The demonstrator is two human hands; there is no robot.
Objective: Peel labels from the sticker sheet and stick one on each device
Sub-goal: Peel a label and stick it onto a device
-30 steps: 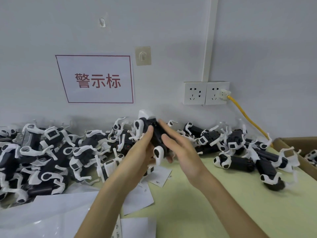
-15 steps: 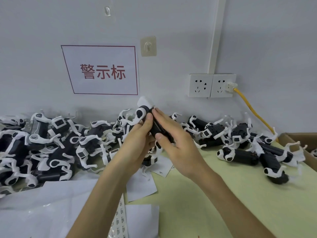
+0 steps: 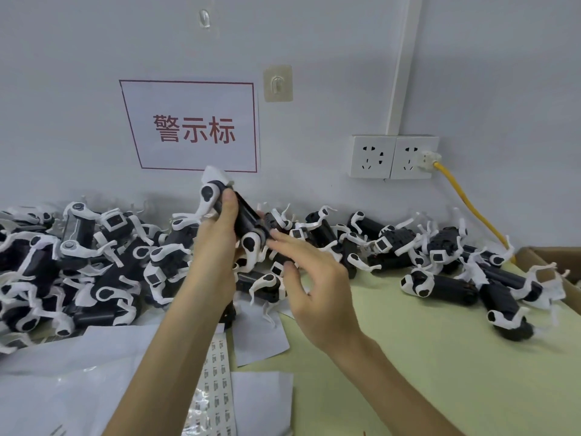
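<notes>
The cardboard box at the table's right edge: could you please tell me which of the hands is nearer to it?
Right. The right hand is mid-table, left of the cardboard box, fingertips at the held device; the left hand grips that device farther left.

Wall sign [image 3: 195, 127], sockets [image 3: 393, 157], yellow cable [image 3: 470, 205], cardboard box [image 3: 534, 256]

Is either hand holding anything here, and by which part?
The left hand grips one black-and-white device round its black body, thumb on top. The right hand holds nothing; its straight fingers touch the device's lower end.
</notes>
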